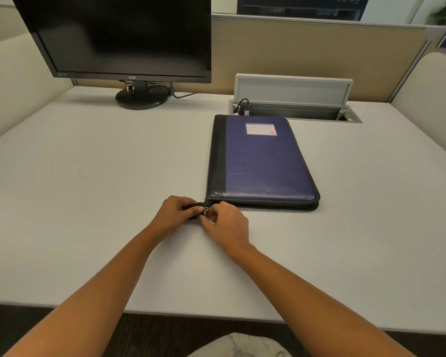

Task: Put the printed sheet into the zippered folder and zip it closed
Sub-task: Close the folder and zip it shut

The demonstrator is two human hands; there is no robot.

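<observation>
A blue zippered folder (262, 161) with a black spine strip and a white label lies flat and closed on the white desk (88, 176). At its near left corner a black zipper tail sticks out. My left hand (177, 212) grips that tail. My right hand (225, 222) pinches the small metal zipper pull (206, 210) right beside the left fingers. No printed sheet is in view.
A black monitor (124, 37) on a round stand sits at the back left. An open cable tray with a raised lid (292, 91) is just behind the folder. A partition wall runs along the desk's far edge.
</observation>
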